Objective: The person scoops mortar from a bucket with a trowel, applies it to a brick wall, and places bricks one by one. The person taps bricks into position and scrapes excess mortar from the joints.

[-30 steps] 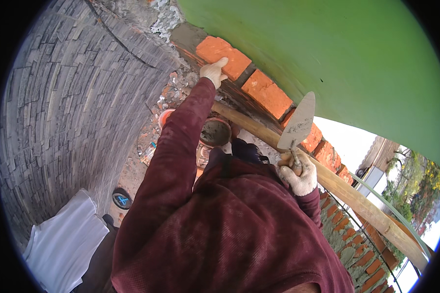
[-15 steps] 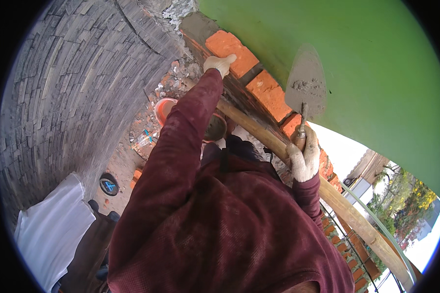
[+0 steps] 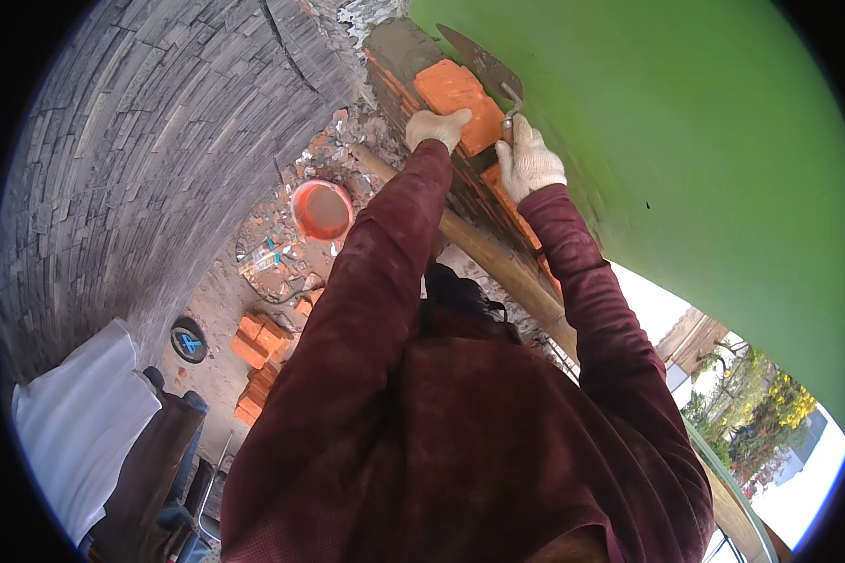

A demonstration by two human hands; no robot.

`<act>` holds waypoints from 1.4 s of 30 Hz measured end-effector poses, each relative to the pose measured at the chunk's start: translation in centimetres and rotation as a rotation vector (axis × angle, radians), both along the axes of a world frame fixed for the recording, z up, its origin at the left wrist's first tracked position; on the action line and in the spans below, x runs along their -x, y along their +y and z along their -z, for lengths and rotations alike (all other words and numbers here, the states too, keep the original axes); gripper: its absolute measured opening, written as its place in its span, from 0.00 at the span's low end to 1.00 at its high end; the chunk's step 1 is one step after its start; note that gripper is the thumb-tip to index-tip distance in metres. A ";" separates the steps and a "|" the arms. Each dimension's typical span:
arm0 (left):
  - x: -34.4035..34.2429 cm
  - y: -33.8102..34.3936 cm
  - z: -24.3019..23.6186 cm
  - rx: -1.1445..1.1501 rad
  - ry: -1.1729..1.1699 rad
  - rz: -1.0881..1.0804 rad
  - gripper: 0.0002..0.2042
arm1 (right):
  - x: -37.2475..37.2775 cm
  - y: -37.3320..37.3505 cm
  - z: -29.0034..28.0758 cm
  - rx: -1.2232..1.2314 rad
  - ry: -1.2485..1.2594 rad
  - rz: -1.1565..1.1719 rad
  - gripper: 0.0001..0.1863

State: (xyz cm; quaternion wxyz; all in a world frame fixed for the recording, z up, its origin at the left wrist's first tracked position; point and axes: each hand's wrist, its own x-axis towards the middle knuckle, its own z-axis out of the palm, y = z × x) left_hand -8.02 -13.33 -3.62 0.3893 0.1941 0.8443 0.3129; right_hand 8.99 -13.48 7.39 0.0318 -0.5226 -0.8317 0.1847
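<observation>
An orange brick [image 3: 455,89] lies on the narrow brick wall at upper centre, beside a bed of grey mortar [image 3: 399,49]. My gloved left hand [image 3: 434,131] is closed at its near side, the thumb over its edge; the other fingers are partly hidden. My gloved right hand [image 3: 533,161] grips the handle of a pointed trowel [image 3: 483,58]. The tilted blade is on the far side of the brick, close to the green sheet [image 3: 648,141]. Another orange brick [image 3: 507,195] in the row is partly covered by my right hand and arm.
A wooden pole [image 3: 498,258] runs along the wall's near side. Below are an orange bucket [image 3: 323,210], rubble, stacked bricks [image 3: 261,340] and a black round tub [image 3: 189,340]. A grey stone-patterned wall [image 3: 141,188] rises at left; white cloth [image 3: 84,422] hangs lower left.
My right hand has carried the trowel up and left to the brick. Its blade has turned, and the mortar lump seen on it earlier no longer shows. My left hand stays at the brick.
</observation>
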 end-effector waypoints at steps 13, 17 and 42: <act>0.5 -0.6 -3.0 0.021 -0.157 0.011 0.35 | 1.3 4.4 3.6 0.064 -0.088 -0.145 0.22; 0.4 -0.6 -2.0 -0.010 -0.143 0.043 0.31 | 1.4 4.7 2.4 0.056 0.010 -0.162 0.19; -1.6 -3.4 1.0 -0.248 -0.651 -0.210 0.23 | -0.6 4.3 3.7 0.049 0.038 -0.162 0.21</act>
